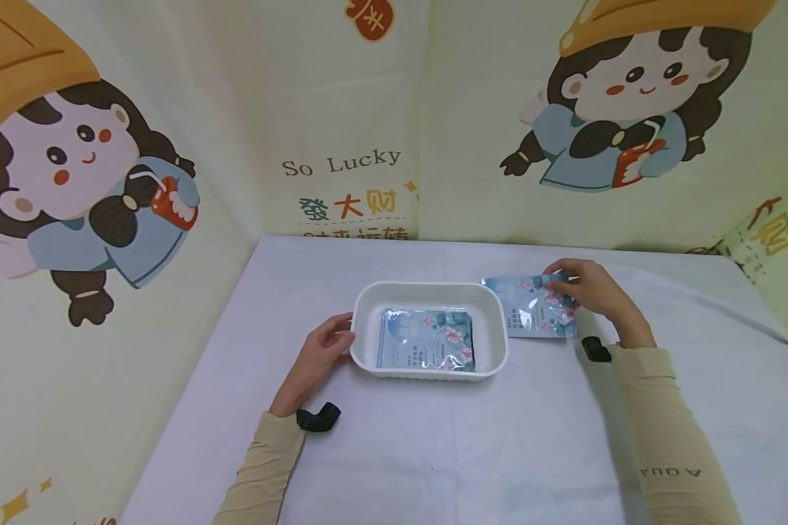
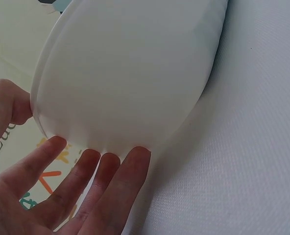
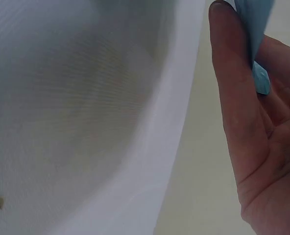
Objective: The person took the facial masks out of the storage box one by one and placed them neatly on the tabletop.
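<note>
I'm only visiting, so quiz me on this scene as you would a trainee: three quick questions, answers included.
1. What does the right hand hold?
A) scissors
B) a blue floral sachet
C) a spoon

2. True or false: the left hand touches the white tray.

3. Fill in: the backdrop reads "So ____".

Key: 1. B. 2. True, at its left end. 3. Lucky.

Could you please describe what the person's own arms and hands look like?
The left hand and the right hand wear no gloves. The left sleeve and right sleeve are beige and wrinkled, ending near the wrists. Small dark lettering runs across the right one. A small black left wrist device and a similar right wrist device are visible.
</note>
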A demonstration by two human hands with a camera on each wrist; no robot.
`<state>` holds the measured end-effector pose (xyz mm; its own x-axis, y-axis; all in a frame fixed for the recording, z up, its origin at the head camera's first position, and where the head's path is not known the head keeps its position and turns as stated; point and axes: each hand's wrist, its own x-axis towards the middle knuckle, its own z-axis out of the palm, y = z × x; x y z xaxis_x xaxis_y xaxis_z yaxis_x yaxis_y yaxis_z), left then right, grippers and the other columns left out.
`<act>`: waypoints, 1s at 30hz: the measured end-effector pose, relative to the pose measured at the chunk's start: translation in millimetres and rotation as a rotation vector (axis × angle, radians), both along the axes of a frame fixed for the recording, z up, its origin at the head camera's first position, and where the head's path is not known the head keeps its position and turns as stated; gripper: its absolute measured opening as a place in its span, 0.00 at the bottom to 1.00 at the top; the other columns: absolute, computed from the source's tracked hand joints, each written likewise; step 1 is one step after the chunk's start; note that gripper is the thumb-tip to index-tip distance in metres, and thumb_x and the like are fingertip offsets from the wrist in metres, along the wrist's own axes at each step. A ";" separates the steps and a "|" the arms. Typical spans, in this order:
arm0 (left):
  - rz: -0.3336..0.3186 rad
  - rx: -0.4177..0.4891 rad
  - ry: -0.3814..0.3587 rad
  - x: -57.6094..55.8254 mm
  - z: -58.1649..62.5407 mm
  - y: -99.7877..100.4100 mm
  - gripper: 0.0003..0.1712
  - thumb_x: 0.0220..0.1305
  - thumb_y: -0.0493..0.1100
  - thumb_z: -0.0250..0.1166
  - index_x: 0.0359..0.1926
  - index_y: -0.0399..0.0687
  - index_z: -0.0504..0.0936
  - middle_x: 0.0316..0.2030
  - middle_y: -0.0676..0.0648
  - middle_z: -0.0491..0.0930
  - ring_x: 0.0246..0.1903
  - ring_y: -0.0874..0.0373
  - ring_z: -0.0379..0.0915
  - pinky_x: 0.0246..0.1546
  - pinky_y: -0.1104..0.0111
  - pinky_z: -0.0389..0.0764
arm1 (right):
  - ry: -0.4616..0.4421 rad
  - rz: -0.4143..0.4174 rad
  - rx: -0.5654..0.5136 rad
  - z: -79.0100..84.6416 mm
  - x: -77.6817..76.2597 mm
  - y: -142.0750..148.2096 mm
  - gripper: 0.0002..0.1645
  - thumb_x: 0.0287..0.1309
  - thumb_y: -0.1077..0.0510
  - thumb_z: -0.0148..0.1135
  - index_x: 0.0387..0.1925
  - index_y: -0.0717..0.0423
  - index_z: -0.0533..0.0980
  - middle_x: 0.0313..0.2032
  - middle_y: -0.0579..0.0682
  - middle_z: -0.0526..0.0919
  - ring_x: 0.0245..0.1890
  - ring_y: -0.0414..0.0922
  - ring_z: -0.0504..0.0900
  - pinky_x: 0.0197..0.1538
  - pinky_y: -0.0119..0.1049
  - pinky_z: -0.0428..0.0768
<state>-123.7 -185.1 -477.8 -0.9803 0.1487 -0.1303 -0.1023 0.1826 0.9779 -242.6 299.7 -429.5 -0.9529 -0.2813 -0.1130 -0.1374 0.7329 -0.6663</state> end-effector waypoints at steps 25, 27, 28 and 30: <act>-0.011 -0.002 0.004 2.0 2.2 2.6 0.29 0.70 0.50 0.63 0.69 0.53 0.69 0.63 0.44 0.72 0.59 0.46 0.74 0.50 0.62 0.84 | 0.004 -0.010 0.103 -5.2 6.6 3.0 0.18 0.67 0.62 0.59 0.56 0.67 0.74 0.57 0.68 0.73 0.57 0.65 0.71 0.62 0.64 0.71; -0.010 0.000 0.005 2.1 2.5 2.1 0.29 0.70 0.50 0.63 0.69 0.53 0.69 0.63 0.43 0.72 0.59 0.46 0.74 0.50 0.62 0.84 | 0.002 -0.008 0.104 -4.2 7.3 1.8 0.20 0.67 0.63 0.58 0.57 0.68 0.73 0.59 0.69 0.70 0.58 0.66 0.69 0.62 0.65 0.70; -0.008 -0.001 0.005 2.1 2.7 1.9 0.29 0.70 0.50 0.63 0.69 0.53 0.69 0.63 0.43 0.72 0.59 0.46 0.74 0.50 0.62 0.84 | -0.002 -0.010 0.105 -3.9 7.5 1.3 0.20 0.68 0.62 0.58 0.58 0.68 0.72 0.59 0.69 0.70 0.59 0.66 0.69 0.63 0.65 0.70; -0.005 -0.004 0.004 2.2 2.9 1.4 0.29 0.70 0.51 0.63 0.69 0.53 0.69 0.62 0.43 0.72 0.59 0.46 0.74 0.50 0.61 0.84 | -0.008 -0.013 0.102 -3.4 7.8 0.6 0.22 0.68 0.62 0.58 0.60 0.68 0.71 0.60 0.69 0.69 0.60 0.67 0.68 0.63 0.65 0.70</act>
